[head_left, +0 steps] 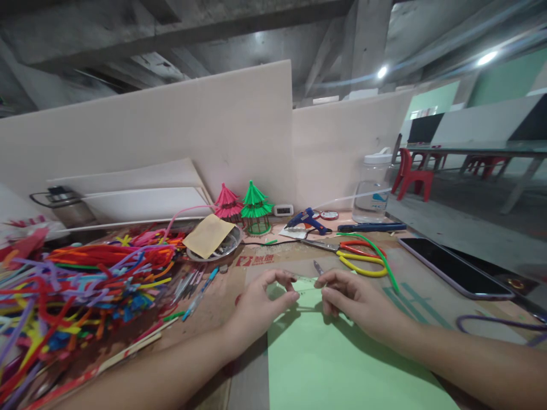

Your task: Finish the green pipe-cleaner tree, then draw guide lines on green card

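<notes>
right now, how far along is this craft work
A pink pavilion and a green pavilion already look assembled at the back. The left hand and right hand hold what looks like a thin clear piece over the green sheet. Likely left: finishing that piece and perhaps using the loose pipe cleaners.

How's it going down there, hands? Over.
Left hand and right hand: apparently pinching thin clear strip. Flat light green paper sheet: underneath. Curved yellow handles: close beyond right hand, not blocking.
</notes>
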The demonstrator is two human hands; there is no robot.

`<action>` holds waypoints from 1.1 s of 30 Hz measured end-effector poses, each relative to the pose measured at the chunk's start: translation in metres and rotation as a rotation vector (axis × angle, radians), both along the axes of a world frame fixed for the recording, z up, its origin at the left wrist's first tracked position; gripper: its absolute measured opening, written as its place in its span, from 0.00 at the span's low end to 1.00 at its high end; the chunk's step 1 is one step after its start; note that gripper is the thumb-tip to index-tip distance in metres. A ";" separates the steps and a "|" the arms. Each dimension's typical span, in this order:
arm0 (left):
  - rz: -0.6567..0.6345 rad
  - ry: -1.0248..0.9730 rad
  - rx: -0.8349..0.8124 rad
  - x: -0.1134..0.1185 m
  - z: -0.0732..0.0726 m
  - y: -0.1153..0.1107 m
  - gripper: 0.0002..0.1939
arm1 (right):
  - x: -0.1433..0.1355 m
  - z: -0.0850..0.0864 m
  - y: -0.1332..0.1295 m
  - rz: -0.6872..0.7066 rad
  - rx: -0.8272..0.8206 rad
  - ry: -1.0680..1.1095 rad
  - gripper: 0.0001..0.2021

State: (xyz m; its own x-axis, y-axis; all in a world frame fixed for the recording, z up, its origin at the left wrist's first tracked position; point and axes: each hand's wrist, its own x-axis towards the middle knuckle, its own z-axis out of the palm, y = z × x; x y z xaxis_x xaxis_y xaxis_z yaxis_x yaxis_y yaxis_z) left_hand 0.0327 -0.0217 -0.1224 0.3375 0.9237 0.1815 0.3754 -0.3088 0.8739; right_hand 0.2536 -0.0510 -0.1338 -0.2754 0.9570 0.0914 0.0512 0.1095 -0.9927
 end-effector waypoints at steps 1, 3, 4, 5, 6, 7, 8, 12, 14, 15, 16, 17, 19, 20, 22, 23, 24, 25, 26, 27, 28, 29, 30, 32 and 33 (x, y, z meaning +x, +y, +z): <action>-0.021 0.018 0.008 0.000 0.000 -0.001 0.14 | 0.000 -0.001 0.000 0.002 0.000 -0.006 0.21; -0.088 0.040 0.003 0.000 0.001 -0.002 0.14 | 0.000 -0.002 0.000 0.004 0.007 -0.024 0.20; -0.123 0.042 -0.002 0.000 0.001 -0.003 0.15 | 0.000 -0.002 0.000 0.004 0.010 -0.032 0.19; -0.154 0.043 -0.004 0.000 0.001 -0.003 0.15 | 0.000 -0.003 0.000 0.004 0.011 -0.036 0.19; -0.174 0.045 0.000 0.000 0.001 -0.003 0.15 | 0.001 -0.004 0.000 0.005 0.012 -0.038 0.19; -0.189 0.049 0.003 0.000 0.001 -0.004 0.15 | 0.001 -0.004 0.000 0.008 0.012 -0.038 0.19; -0.197 0.056 0.010 0.000 0.002 -0.004 0.15 | 0.001 -0.004 0.000 0.010 0.012 -0.038 0.19; -0.225 0.112 0.050 -0.003 0.020 -0.012 0.15 | 0.006 0.006 -0.005 0.013 0.081 -0.066 0.16; -0.213 0.173 0.058 -0.007 0.036 -0.019 0.15 | 0.008 0.017 -0.010 0.008 0.149 -0.065 0.14; -0.227 0.219 0.066 -0.009 0.045 -0.021 0.16 | 0.009 0.022 -0.013 0.012 0.178 -0.054 0.13; -0.240 0.257 0.095 -0.013 0.055 -0.023 0.17 | 0.009 0.028 -0.015 0.018 0.200 -0.039 0.12; -0.252 0.279 0.121 -0.017 0.064 -0.023 0.17 | 0.010 0.033 -0.018 0.024 0.212 -0.022 0.12; -0.249 0.300 0.133 -0.026 0.083 -0.020 0.17 | 0.010 0.041 -0.022 0.029 0.214 0.013 0.12; -0.260 0.327 0.121 -0.031 0.092 -0.017 0.17 | 0.010 0.044 -0.023 0.019 0.204 0.031 0.13; -0.228 0.351 0.136 -0.040 0.106 -0.010 0.14 | 0.011 0.048 -0.023 -0.018 0.176 0.061 0.13; -0.203 0.376 0.155 -0.043 0.111 -0.007 0.14 | 0.012 0.049 -0.022 -0.039 0.163 0.070 0.14; -0.165 0.393 0.186 -0.045 0.114 -0.005 0.17 | 0.013 0.049 -0.022 -0.057 0.151 0.075 0.14; -0.121 0.402 0.227 -0.046 0.115 -0.005 0.20 | 0.013 0.049 -0.021 -0.067 0.140 0.078 0.14; -0.079 0.395 0.267 -0.046 0.115 -0.005 0.22 | 0.012 0.048 -0.020 -0.069 0.134 0.082 0.15; -0.047 0.360 0.305 -0.044 0.112 -0.007 0.21 | 0.011 0.047 -0.020 -0.063 0.129 0.085 0.15; -0.039 0.308 0.324 -0.041 0.108 -0.009 0.18 | 0.010 0.046 -0.021 -0.053 0.125 0.088 0.14; -0.052 0.252 0.313 -0.037 0.103 -0.011 0.15 | 0.009 0.045 -0.021 -0.039 0.122 0.090 0.14; -0.081 0.200 0.269 -0.033 0.097 -0.012 0.15 | 0.008 0.044 -0.021 -0.019 0.119 0.085 0.13; -0.150 0.142 0.142 -0.026 0.085 -0.013 0.18 | 0.008 0.044 -0.019 0.053 0.113 0.028 0.12; -0.163 0.132 0.096 -0.024 0.079 -0.012 0.17 | 0.010 0.045 -0.017 0.094 0.120 -0.016 0.12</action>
State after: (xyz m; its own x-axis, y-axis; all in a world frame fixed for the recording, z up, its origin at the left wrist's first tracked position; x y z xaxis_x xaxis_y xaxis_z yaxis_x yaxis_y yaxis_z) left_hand 0.0092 -0.0332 -0.0430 0.5077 0.8355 0.2104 0.4226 -0.4542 0.7843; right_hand 0.2638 -0.0678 -0.0891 -0.3655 0.9094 0.1987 0.0509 0.2326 -0.9712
